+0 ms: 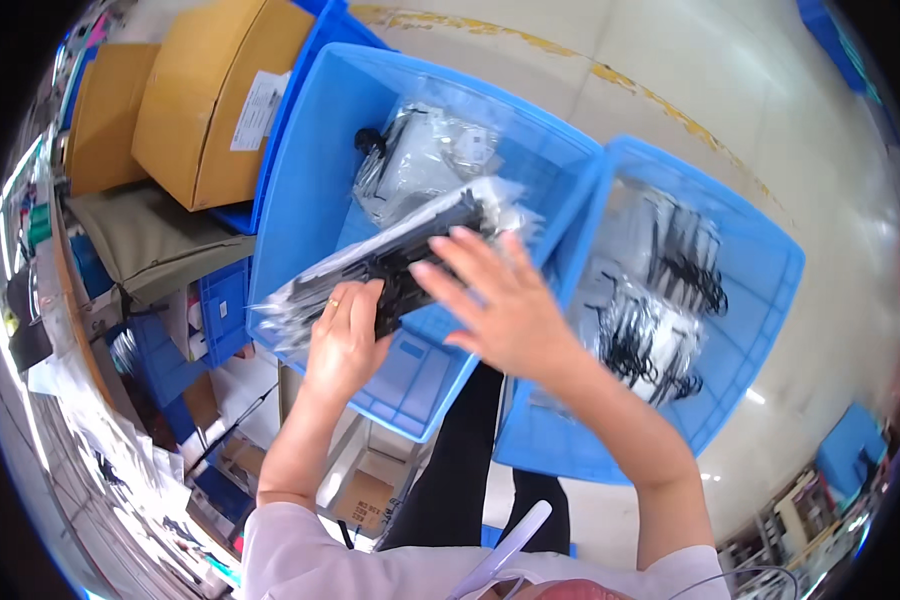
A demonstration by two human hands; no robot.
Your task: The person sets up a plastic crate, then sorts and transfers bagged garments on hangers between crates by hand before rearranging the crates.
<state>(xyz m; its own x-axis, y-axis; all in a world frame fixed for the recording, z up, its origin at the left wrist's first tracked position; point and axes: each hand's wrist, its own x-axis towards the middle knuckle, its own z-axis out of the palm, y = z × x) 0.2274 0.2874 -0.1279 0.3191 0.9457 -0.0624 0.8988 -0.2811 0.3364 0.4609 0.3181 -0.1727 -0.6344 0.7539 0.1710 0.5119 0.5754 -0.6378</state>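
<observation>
A stack of clear plastic bags with black parts inside [375,255] is held over the left blue bin [305,180]. My left hand [345,335] grips its near edge, fingers closed on the bags and a ring on one finger. Beside the stack's right end, my right hand [505,305] is open with its fingers spread; whether its fingertips touch the bags I cannot tell. More clear bags [420,165] lie at the far end of this bin, next to a small black coiled piece [369,141]. What exactly the black parts are is not clear.
A second blue bin [765,290] adjoins on the right, holding bagged black cables [650,335]. Cardboard boxes [205,95] stand at far left, above an olive cloth cover [155,240]. A cluttered workbench [85,330] runs along the left. My legs are close to both bins.
</observation>
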